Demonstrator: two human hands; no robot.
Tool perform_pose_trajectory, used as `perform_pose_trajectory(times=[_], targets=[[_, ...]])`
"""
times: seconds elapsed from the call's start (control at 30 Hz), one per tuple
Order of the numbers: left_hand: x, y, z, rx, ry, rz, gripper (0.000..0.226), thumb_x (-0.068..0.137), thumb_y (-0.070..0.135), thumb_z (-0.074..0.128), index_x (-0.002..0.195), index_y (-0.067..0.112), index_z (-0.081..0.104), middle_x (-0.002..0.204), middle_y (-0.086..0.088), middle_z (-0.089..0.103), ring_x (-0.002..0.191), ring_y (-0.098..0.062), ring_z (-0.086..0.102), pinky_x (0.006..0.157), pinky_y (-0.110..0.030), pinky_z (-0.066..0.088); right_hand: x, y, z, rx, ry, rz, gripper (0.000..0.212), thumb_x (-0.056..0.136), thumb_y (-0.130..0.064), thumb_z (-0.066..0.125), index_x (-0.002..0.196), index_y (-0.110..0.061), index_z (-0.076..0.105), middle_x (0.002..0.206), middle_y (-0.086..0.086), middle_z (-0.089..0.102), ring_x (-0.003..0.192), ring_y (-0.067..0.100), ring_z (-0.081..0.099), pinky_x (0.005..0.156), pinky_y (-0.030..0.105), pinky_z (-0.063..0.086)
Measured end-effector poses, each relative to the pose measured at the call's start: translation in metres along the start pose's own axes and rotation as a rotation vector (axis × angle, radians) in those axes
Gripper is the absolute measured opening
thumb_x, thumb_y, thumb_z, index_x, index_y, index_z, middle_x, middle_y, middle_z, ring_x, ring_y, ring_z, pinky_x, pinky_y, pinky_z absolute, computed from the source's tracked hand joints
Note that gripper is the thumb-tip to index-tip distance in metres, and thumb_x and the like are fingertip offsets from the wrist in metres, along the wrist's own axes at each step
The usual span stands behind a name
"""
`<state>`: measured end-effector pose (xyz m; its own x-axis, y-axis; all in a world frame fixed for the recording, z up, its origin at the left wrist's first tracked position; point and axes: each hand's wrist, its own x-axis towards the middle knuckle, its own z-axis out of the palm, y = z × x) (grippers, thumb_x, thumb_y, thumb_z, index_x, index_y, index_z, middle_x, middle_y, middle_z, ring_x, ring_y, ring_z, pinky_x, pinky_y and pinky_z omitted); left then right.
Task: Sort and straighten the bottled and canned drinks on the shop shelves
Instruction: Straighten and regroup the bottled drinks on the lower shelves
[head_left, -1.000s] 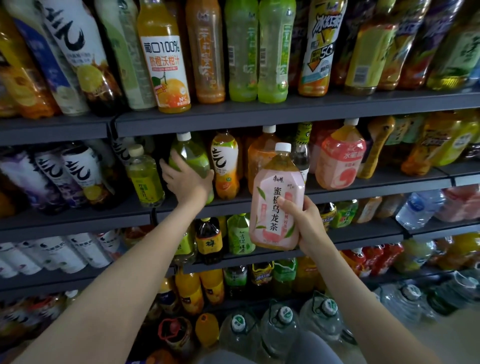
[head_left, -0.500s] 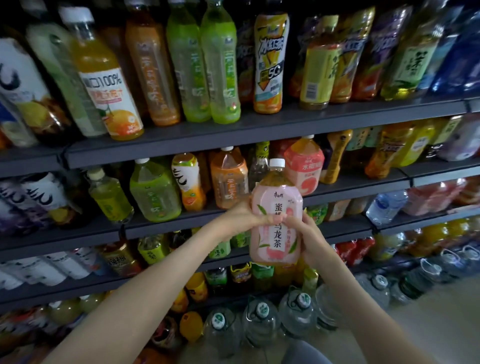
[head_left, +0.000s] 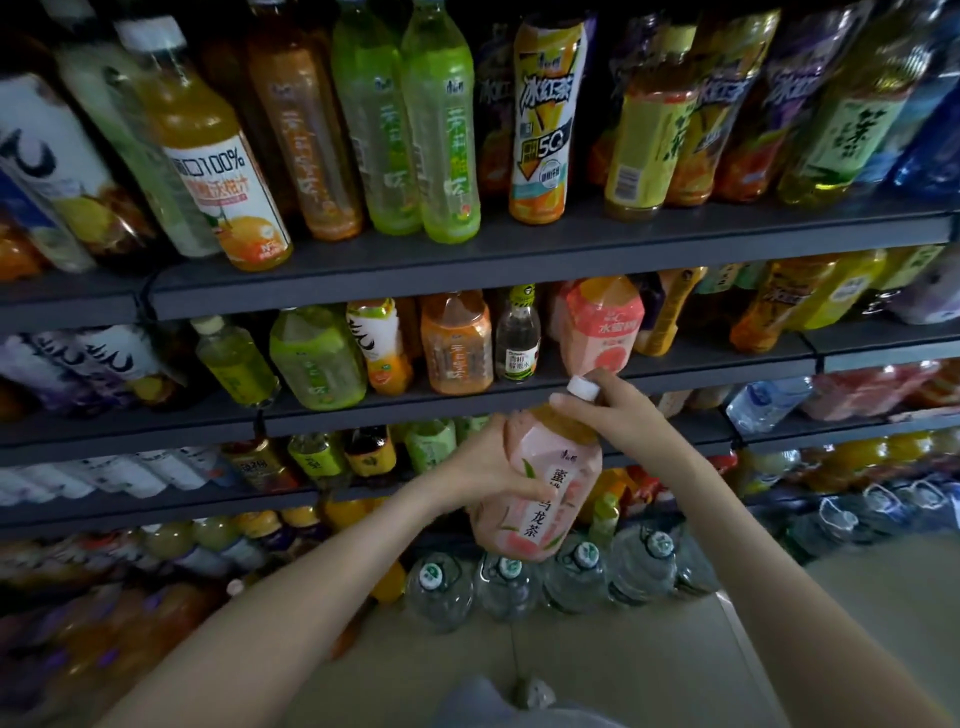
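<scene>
A pink-labelled peach oolong tea bottle with a white cap is tilted, cap up and to the right, in front of the shelves. My left hand grips its body from the left, fingers curled over the label. My right hand holds its neck and shoulder just below the cap. A similar pink bottle stands on the second shelf, right above the cap. On its left stand a small clear bottle and an orange tea bottle.
Tall green, orange and yellow bottles fill the top shelf. Green bottles stand at the second shelf's left. Lower shelves hold smaller bottles. Large water jugs stand on the floor below the held bottle.
My left hand left the green bottle on the shelf and took the pink bottle's body. My right hand shifted from its side up to the neck. The bottle dropped lower and tilted.
</scene>
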<state>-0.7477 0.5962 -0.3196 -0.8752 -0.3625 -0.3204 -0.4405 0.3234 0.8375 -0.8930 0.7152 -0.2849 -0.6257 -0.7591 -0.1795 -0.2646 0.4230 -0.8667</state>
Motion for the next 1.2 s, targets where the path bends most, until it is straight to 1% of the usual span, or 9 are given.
perform_pose_trajectory(times=[0.17, 0.23, 0.43, 0.53, 0.7, 0.8, 1.03, 1.13, 1.2], targets=[[-0.025, -0.010, -0.008, -0.018, -0.025, -0.004, 0.084, 0.062, 0.028, 0.088, 0.125, 0.027, 0.033, 0.108, 0.024, 0.051, 0.104, -0.001, 0.054, 0.087, -0.018, 0.046, -0.014, -0.005, 0.030, -0.053, 0.101, -0.040, 0.036, 0.084, -0.039, 0.067, 0.091, -0.005, 0.058, 0.079, 0.009, 0.061, 0.069, 0.012, 0.055, 0.059, 0.026, 0.040], [-0.032, -0.018, -0.010, -0.003, -0.007, -0.018, 0.082, 0.061, 0.030, 0.089, 0.124, 0.025, 0.035, 0.109, 0.018, 0.053, 0.106, -0.005, 0.055, 0.088, -0.023, 0.048, -0.019, -0.007, 0.041, 0.010, 0.110, -0.004, 0.028, 0.085, -0.035, 0.068, 0.086, -0.009, 0.056, 0.073, 0.000, 0.056, 0.066, 0.009, 0.052, 0.057, 0.023, 0.038], [-0.050, -0.040, -0.006, -0.126, 0.036, -0.088, 0.073, 0.062, 0.027, 0.088, 0.116, 0.024, 0.040, 0.103, 0.022, 0.053, 0.092, 0.007, 0.053, 0.063, -0.009, 0.044, -0.027, 0.004, 0.062, 0.240, 0.019, 0.053, 0.023, 0.084, -0.032, 0.070, 0.096, -0.013, 0.064, 0.082, 0.005, 0.062, 0.078, 0.018, 0.059, 0.071, 0.035, 0.049], [-0.048, -0.047, 0.001, -0.206, 0.073, -0.118, 0.075, 0.060, 0.028, 0.089, 0.119, 0.021, 0.043, 0.108, 0.013, 0.061, 0.097, -0.001, 0.060, 0.076, -0.018, 0.053, -0.032, 0.019, 0.061, 0.324, -0.131, 0.058, 0.036, 0.084, -0.039, 0.065, 0.111, -0.016, 0.060, 0.097, -0.003, 0.064, 0.090, 0.011, 0.061, 0.075, 0.021, 0.046], [-0.026, -0.061, 0.026, -0.389, 0.143, -0.149, 0.066, 0.056, 0.030, 0.089, 0.109, 0.029, 0.050, 0.107, 0.001, 0.068, 0.098, -0.014, 0.067, 0.085, -0.035, 0.056, -0.027, 0.073, 0.068, 0.563, -0.449, 0.175, 0.064, 0.082, -0.038, 0.067, 0.136, -0.029, 0.035, 0.121, 0.001, 0.063, 0.103, 0.017, 0.066, 0.077, 0.029, 0.055], [-0.005, -0.069, 0.048, -0.453, 0.158, -0.136, 0.045, 0.068, 0.011, 0.083, 0.102, 0.028, 0.058, 0.101, -0.001, 0.071, 0.095, -0.016, 0.069, 0.086, -0.036, 0.055, -0.015, 0.109, 0.074, 0.583, -0.403, 0.155, 0.077, 0.072, -0.032, 0.075, 0.136, -0.022, 0.034, 0.121, 0.008, 0.062, 0.105, 0.023, 0.066, 0.080, 0.034, 0.057], [0.070, -0.096, 0.104, -0.468, 0.087, -0.083, 0.057, 0.075, 0.017, 0.079, 0.125, 0.018, 0.052, 0.115, -0.001, 0.066, 0.103, -0.011, 0.065, 0.087, -0.026, 0.053, 0.015, 0.199, 0.064, 0.806, -0.209, 0.092, 0.074, 0.062, -0.042, 0.084, 0.117, -0.001, 0.057, 0.103, 0.020, 0.070, 0.092, 0.036, 0.069, 0.077, 0.045, 0.057], [0.106, -0.117, 0.117, -0.391, 0.077, -0.024, 0.063, 0.078, 0.038, 0.071, 0.134, 0.020, 0.047, 0.124, 0.003, 0.061, 0.113, -0.012, 0.059, 0.095, -0.027, 0.048, 0.033, 0.237, 0.060, 0.911, -0.104, 0.060, 0.036, 0.080, -0.026, 0.068, 0.105, -0.002, 0.060, 0.087, 0.013, 0.073, 0.079, 0.026, 0.071, 0.064, 0.034, 0.058], [0.129, -0.132, 0.127, -0.272, 0.222, 0.024, 0.052, 0.088, 0.041, 0.063, 0.132, 0.020, 0.047, 0.118, 0.008, 0.060, 0.112, -0.010, 0.058, 0.094, -0.023, 0.047, 0.050, 0.266, 0.057, 0.929, -0.040, 0.041, 0.030, 0.078, -0.023, 0.059, 0.102, -0.005, 0.060, 0.081, 0.008, 0.074, 0.073, 0.021, 0.072, 0.059, 0.030, 0.057]])
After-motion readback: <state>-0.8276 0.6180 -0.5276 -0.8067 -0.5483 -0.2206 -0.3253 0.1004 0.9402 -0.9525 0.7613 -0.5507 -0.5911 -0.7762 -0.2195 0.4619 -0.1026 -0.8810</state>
